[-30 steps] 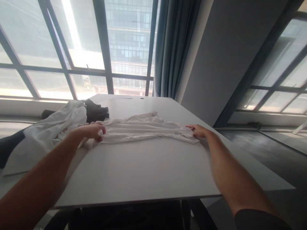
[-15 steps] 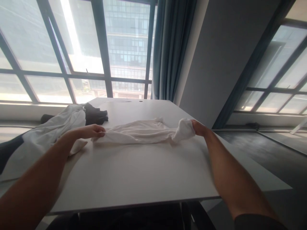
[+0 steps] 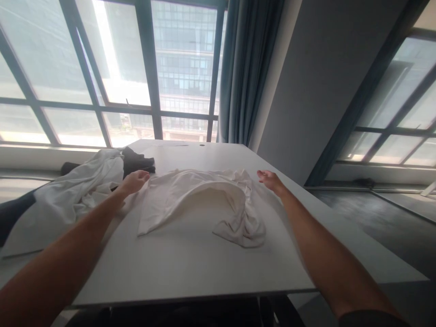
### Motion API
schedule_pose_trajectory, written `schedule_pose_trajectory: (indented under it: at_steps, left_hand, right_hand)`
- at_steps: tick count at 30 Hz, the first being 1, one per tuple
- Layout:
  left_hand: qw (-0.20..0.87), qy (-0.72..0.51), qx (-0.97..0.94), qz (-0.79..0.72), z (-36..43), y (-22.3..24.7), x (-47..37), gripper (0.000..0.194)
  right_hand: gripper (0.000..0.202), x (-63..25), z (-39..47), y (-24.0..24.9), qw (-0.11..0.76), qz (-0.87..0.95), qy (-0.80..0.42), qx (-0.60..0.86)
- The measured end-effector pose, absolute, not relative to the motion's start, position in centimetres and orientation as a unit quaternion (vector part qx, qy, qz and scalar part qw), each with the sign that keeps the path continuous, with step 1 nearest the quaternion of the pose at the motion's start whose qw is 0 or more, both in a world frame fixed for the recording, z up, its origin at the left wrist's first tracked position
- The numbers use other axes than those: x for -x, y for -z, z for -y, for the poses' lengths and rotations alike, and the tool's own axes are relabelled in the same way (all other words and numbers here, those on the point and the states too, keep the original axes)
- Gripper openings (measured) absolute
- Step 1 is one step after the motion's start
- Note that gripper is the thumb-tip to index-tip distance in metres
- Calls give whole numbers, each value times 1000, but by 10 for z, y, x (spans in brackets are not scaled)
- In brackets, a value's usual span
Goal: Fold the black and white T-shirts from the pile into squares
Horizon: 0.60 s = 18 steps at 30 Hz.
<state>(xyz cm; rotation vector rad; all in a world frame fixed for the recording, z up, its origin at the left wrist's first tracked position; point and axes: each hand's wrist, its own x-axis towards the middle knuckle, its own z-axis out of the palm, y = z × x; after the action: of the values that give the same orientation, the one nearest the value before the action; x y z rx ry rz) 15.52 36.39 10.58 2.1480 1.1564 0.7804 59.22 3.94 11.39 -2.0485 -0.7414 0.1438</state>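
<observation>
A white garment (image 3: 180,190), which looks like a shirt, lies spread on the white table (image 3: 190,272). Its near edge arches upward in the middle, and its right side is bunched into folds. My left hand (image 3: 135,181) is at the garment's far left corner, fingers stretched forward and seemingly not gripping the cloth. Off the right side of the garment, my right hand (image 3: 270,179) hovers open and holds nothing.
A heap of white clothing (image 3: 78,181) lies at the table's left, partly under my left forearm. Dark cloth (image 3: 136,161) sticks out behind it. A blue-grey curtain (image 3: 250,72) and a grey pillar (image 3: 306,86) stand beyond the table, beside large windows.
Both hands have let go of the white garment, which was stretched between them. It has dropped onto the table and spread toward me. My right hand has drawn slightly left.
</observation>
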Motion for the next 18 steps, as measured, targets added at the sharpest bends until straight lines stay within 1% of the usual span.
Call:
schedule_pose_trajectory:
  at_steps: [2,3,6,9,11,15,17,18]
  left_hand:
    - [201,-254,-867,-379,-361,-99,-158,58]
    - [174,-229,-893,-346,-357,-97,-161,60]
    - [131,-132,-943,-276,-345,-93,-169,68]
    - [116,-59,-955,-267,-341,-95,-171,75]
    - [127,-23,-951,-282,-348,-98,-163,79]
    - [152,29,-937,-314,-374,-100,-136,89]
    - [150,23,-933,-327,-386,-99,-125,87]
    - [143,10,-932,-334,-389,-98,-122,82]
  right_hand:
    - [31,-582,-41,-112,349,388,-31,852]
    - [32,-574,-43,-111,306,427,-36,850]
    - [42,-551,-53,-106,209,510,-89,830]
    - [56,-539,-62,-98,118,565,-107,809]
    - [62,-543,-64,-93,86,575,-101,807]
    - [60,-572,-58,-83,77,535,-86,837]
    - [56,-587,-51,-79,74,507,-61,857]
    - [53,-592,-48,-78,71,490,-43,868]
